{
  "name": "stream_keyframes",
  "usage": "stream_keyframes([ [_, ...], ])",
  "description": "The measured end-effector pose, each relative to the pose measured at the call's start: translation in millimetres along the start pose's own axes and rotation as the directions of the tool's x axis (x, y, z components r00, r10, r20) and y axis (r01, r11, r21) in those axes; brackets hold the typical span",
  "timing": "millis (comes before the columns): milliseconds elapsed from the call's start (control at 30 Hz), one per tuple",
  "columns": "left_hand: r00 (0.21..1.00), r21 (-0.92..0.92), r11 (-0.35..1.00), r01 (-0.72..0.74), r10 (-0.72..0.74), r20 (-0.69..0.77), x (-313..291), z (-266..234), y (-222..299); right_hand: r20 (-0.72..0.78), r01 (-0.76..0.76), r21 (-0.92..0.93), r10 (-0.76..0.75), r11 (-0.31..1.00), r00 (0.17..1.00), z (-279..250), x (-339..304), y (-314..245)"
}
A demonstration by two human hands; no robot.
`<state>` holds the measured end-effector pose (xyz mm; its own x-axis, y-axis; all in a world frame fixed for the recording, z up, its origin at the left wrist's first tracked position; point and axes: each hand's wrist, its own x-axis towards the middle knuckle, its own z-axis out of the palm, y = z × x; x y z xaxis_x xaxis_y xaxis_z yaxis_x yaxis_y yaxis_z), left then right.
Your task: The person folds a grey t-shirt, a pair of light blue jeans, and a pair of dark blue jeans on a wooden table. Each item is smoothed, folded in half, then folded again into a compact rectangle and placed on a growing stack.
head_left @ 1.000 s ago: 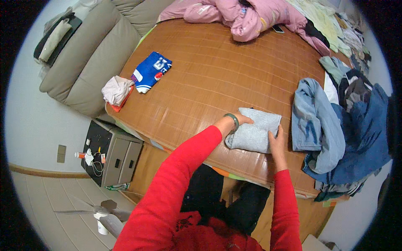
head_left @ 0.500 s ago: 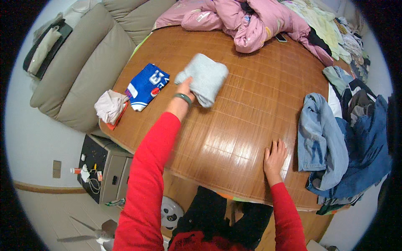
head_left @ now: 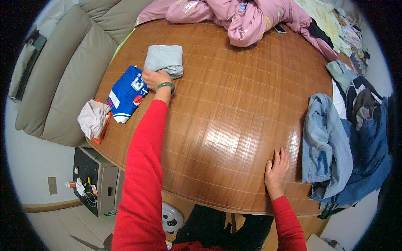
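My left hand [head_left: 156, 79] is closed on the near left corner of a folded light grey garment [head_left: 164, 58] at the far left of the bed mat. Part of the hand overlaps a folded blue sports jersey [head_left: 127, 95] with white and red prints. Beyond the jersey's near left side, a crumpled pale pink cloth [head_left: 94, 119] rests on an orange-red one [head_left: 104, 130]. My right hand [head_left: 277, 172] lies flat on the brown bamboo mat [head_left: 234, 100] with its fingers stretched out and nothing in it. Light blue jeans [head_left: 324, 142] are to its right.
Darker jeans and other clothes [head_left: 368, 154] are heaped along the right edge. A pink quilt [head_left: 247, 21] is bunched at the far side, a phone [head_left: 279, 29] beside it. A beige padded headboard [head_left: 71, 71] borders the left, with a nightstand [head_left: 109, 188] near it.
My left hand has carried the grey garment leftward, setting it down beside the blue jersey. My right hand stays on the mat. The view has shifted slightly.
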<state>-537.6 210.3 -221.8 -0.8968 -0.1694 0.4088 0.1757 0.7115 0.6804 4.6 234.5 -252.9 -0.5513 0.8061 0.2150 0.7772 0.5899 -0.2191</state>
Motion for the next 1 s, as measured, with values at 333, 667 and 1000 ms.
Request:
stream_keyframes([
  [333,0.570,0.215,0.795,-0.568,0.191,0.799,29.8,-4.0,-4.5,-0.098,0.043,0.086,-0.035,0.995,0.995,-6.5,4.5,-2.4],
  [667,-0.011,-0.418,0.495,-0.762,0.635,0.773,-298.5,-222.1,-14.9,-0.210,0.093,0.247,-0.040,0.964,0.977,-59.3,1.6,3.1],
  [1000,0.041,-0.696,0.623,-0.357,0.755,0.654,-427.3,-374.9,-30.0,-0.047,-0.526,-0.133,0.524,0.840,0.850,-184.3,-2.6,190.5],
])
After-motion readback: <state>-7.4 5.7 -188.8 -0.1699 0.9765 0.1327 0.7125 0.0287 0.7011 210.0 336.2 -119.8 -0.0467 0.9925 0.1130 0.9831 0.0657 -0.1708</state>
